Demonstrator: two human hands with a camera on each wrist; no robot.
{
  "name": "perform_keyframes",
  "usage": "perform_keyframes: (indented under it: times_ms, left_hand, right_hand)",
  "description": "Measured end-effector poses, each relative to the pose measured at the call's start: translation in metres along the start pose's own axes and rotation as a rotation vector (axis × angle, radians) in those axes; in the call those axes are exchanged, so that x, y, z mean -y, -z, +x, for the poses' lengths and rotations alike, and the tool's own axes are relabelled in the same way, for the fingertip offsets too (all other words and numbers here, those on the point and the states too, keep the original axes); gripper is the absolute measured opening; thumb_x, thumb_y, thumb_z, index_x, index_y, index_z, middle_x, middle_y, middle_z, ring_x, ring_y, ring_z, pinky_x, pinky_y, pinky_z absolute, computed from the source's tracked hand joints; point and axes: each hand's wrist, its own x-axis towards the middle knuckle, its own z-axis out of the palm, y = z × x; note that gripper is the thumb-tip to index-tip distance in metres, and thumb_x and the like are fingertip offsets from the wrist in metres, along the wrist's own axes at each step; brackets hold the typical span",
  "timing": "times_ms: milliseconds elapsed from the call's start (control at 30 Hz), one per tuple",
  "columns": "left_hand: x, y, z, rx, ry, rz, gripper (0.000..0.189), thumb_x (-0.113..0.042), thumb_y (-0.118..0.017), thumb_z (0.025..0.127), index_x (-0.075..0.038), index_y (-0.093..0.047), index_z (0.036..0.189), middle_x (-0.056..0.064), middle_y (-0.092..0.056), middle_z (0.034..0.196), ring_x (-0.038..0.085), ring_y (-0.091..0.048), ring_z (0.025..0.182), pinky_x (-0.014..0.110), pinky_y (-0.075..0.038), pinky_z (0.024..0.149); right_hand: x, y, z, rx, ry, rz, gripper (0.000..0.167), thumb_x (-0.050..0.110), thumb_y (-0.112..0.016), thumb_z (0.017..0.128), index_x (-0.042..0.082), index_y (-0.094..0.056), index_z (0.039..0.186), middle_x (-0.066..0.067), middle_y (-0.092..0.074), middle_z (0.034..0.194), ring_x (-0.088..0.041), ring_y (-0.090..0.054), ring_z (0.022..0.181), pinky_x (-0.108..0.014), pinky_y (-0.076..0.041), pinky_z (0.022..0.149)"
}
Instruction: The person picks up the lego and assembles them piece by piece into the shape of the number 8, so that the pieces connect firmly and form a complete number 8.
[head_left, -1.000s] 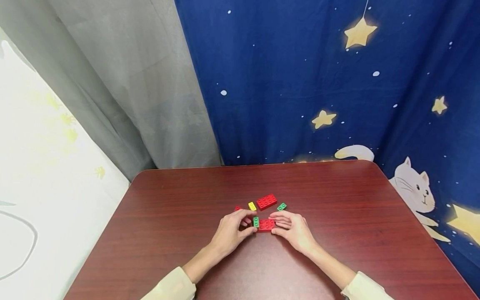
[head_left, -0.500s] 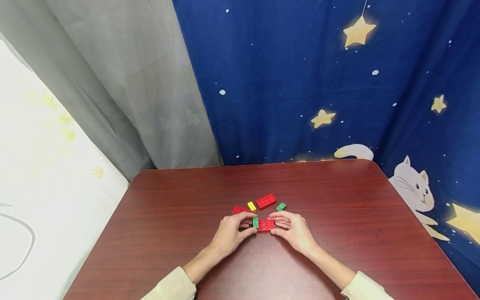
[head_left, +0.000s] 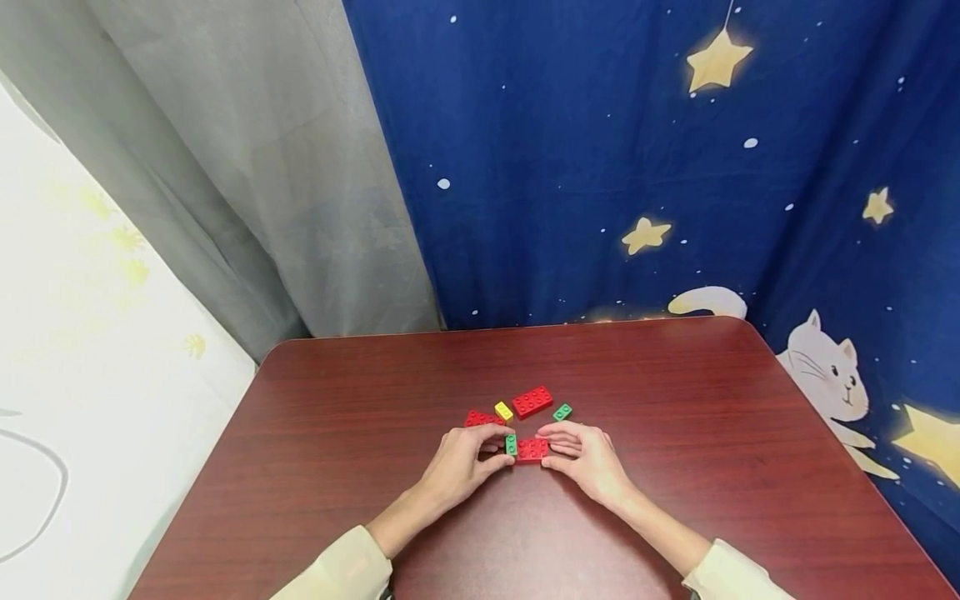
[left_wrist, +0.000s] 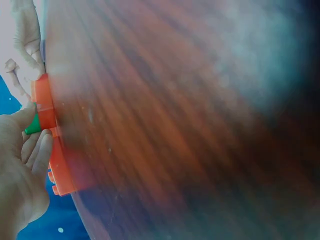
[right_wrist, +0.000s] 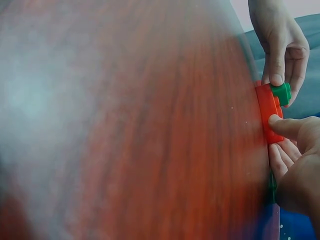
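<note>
A red eight-stud toy brick (head_left: 532, 450) lies on the table with a small green two-stud brick (head_left: 511, 445) on top of its left end. My left hand (head_left: 455, 468) pinches the green brick between thumb and fingers. From the other side, my right hand (head_left: 594, 467) holds the red brick's right end, thumb on the near face and fingers at the far one. The right wrist view shows the green brick (right_wrist: 282, 93) seated on the red brick (right_wrist: 269, 111), both hands close together. In the left wrist view, fingers partly cover the green brick (left_wrist: 33, 125).
Behind the hands lie another red brick (head_left: 533, 402), a yellow two-stud brick (head_left: 503, 411) and a second green brick (head_left: 562, 412). One more red brick (head_left: 482, 418) is partly hidden by the left fingers. The brown table (head_left: 375, 375) ends at a curtain (head_left: 540, 167).
Both hands stay nearly in place on the two joined bricks. The left fingers have lowered slightly, so more of the red brick behind them shows.
</note>
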Motion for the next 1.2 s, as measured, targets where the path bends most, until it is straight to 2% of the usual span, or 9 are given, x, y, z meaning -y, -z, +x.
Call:
perform_keyframes:
  times_ms: [233, 433, 767, 900, 1067, 1200]
  left_hand:
    - [-0.002, -0.001, 0.002, 0.006, 0.011, -0.006, 0.033, -0.022, -0.088, 0.090, -0.014, -0.077, 0.121, -0.001, -0.079, 0.110, 0.006, -0.075, 0.095, 0.022, -0.060, 0.083]
    - [-0.004, -0.002, 0.004, -0.007, 0.043, -0.020, 0.034, -0.021, -0.089, 0.089, -0.015, -0.077, 0.119, -0.001, -0.079, 0.110, 0.007, -0.076, 0.095, 0.023, -0.060, 0.084]
    - [-0.003, -0.005, -0.001, 0.023, 0.077, -0.028, 0.046, -0.022, -0.091, 0.087, -0.011, -0.074, 0.129, 0.003, -0.076, 0.121, 0.011, -0.076, 0.103, 0.025, -0.060, 0.088]
    - [-0.002, -0.006, -0.002, 0.027, 0.083, -0.041, 0.046, -0.024, -0.090, 0.088, -0.011, -0.073, 0.129, 0.003, -0.076, 0.122, 0.012, -0.075, 0.104, 0.026, -0.060, 0.089]
    - [-0.001, -0.006, -0.002, 0.016, 0.075, -0.060, 0.043, -0.022, -0.089, 0.089, -0.011, -0.074, 0.128, 0.003, -0.076, 0.119, 0.012, -0.075, 0.104, 0.025, -0.060, 0.089]
    - [0.001, -0.008, -0.002, -0.001, 0.045, -0.058, 0.039, -0.020, -0.088, 0.090, -0.010, -0.075, 0.125, 0.003, -0.077, 0.116, 0.013, -0.076, 0.102, 0.027, -0.061, 0.088]
  right_hand:
    - [0.000, 0.001, -0.001, -0.013, 0.009, -0.006, 0.038, -0.007, -0.087, 0.083, -0.001, -0.075, 0.119, -0.015, -0.077, 0.114, -0.032, -0.075, 0.110, -0.033, -0.059, 0.095]
    - [0.000, 0.002, -0.002, -0.008, 0.055, -0.004, 0.041, -0.008, -0.085, 0.085, -0.006, -0.072, 0.124, -0.021, -0.075, 0.118, -0.038, -0.073, 0.113, -0.038, -0.058, 0.096]
    - [0.004, -0.002, -0.006, 0.006, 0.064, 0.026, 0.048, -0.012, -0.081, 0.086, -0.011, -0.065, 0.132, -0.026, -0.071, 0.127, -0.041, -0.068, 0.121, -0.037, -0.056, 0.101]
    - [0.008, 0.000, -0.010, -0.056, 0.123, -0.006, 0.053, -0.011, -0.084, 0.085, -0.010, -0.064, 0.134, -0.026, -0.070, 0.130, -0.042, -0.069, 0.120, -0.039, -0.056, 0.100]
    - [0.013, 0.010, -0.013, -0.200, 0.228, -0.102, 0.053, -0.008, -0.087, 0.082, -0.003, -0.068, 0.131, -0.019, -0.074, 0.126, -0.041, -0.073, 0.111, -0.042, -0.059, 0.094]
    - [0.015, 0.021, -0.016, -0.293, 0.251, -0.199, 0.053, -0.005, -0.090, 0.080, 0.002, -0.071, 0.129, -0.014, -0.076, 0.122, -0.038, -0.075, 0.105, -0.048, -0.061, 0.089]
